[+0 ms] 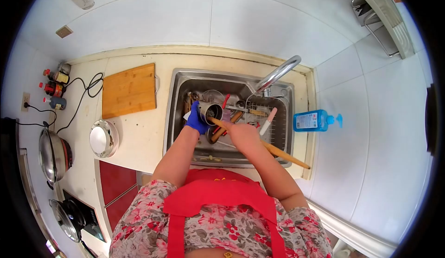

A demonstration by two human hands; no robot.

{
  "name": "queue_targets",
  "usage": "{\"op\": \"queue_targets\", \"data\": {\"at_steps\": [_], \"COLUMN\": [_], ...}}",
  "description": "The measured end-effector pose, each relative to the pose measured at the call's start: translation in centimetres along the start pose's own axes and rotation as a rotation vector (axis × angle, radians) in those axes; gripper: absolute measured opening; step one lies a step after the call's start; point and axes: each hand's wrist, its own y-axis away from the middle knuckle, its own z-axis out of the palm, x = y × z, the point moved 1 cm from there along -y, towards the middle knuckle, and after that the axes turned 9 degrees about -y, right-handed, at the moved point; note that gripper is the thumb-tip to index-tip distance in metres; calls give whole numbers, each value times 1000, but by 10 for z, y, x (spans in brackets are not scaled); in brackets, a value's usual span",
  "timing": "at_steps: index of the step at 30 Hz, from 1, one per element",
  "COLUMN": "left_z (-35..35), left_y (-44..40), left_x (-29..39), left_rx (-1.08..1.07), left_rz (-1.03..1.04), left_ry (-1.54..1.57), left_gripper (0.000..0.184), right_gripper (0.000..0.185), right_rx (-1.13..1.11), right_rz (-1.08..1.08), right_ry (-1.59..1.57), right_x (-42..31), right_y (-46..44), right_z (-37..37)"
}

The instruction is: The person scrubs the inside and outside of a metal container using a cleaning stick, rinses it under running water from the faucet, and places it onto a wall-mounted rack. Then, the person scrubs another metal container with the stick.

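Observation:
Over the left side of the sink, my left hand, in a blue glove, is closed around a metal cup with its mouth tilted towards me. My bare right hand grips a long, tapering wooden stick. One end of the stick reaches into the cup's mouth; the other points over the sink's front right corner. Below my hands, the sink holds knives, a red-handled utensil, a pink-and-white handled tool and other utensils, partly hidden by my hands.
A chrome faucet arches over the steel sink. To the right stands a blue pump bottle. A wooden cutting board, a metal bowl, several sauce bottles and a lidded pan are on the left.

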Motion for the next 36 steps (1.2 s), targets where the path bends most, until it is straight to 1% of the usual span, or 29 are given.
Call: {"op": "queue_targets", "data": {"at_steps": [2,3,5,6,8,10,12,13,14,18,21,23,24,25,26,28,30,31,32,33,35,36], "left_z": [-2,-3,-5,-6,-5,-3,-8,-5,-3,25,29,19,15,7,1,1,9,11,13,14,14,8], "left_y": [0,1,2,3,4,5,-4,0,2,20,22,17,14,9,4,-1,0,2,4,5,8,0], "left_x": [6,8,9,8,7,3,-2,-2,0,-1,-2,3,4,5,8,7,3,5,8,11,9,8], "left_rx": [-43,-83,-85,-100,-114,-58,-61,-63,-110,-107,-106,-78,-77,-71,-109,-152,-82,-81,-73,-64,-24,28], "left_rz": [20,41,50,52,52,32,37,41,33,-34,-86,-40,-32,-33,-26,-20,-49,-49,-7,36,28,69], "left_ry": [51,103,102,91,82,111,115,118,130,112,99,53,52,52,53,56,56,52,80,109,114,75], "left_gripper": [61,60,58,58,57,57,57,57,56,56,56,57,56,56,57,57,58,58,59,60,61,62], "right_gripper": [39,39,38,38,39,39,39,40,40,33,34,38,38,39,40,40,41,41,42,42,43,43], "right_rx": [1,0,90,90,88,91,96,97,97,185,173,94,93,81,72,109,149,161,172,173,112,115], "right_rz": [24,25,32,32,-42,-67,-96,-31,37,42,20,-66,-70,-123,-172,-173,-178,-93,-7,-7,44,42], "right_ry": [145,146,168,168,186,192,202,206,211,166,152,145,144,156,167,173,177,204,234,234,238,233], "right_x": [-8,-10,-16,-18,-21,-16,-14,-15,-14,-5,-5,-5,-4,-6,-7,-5,-7,-9,-9,-7,0,-2], "right_y": [10,16,26,28,31,25,14,8,2,-17,-23,-22,-22,-20,-17,-21,-28,-31,-33,-36,-41,-44], "right_z": [-18,-28,-45,-50,-54,-40,-28,-24,-20,6,10,6,2,-4,-6,0,8,10,12,12,13,17]}}
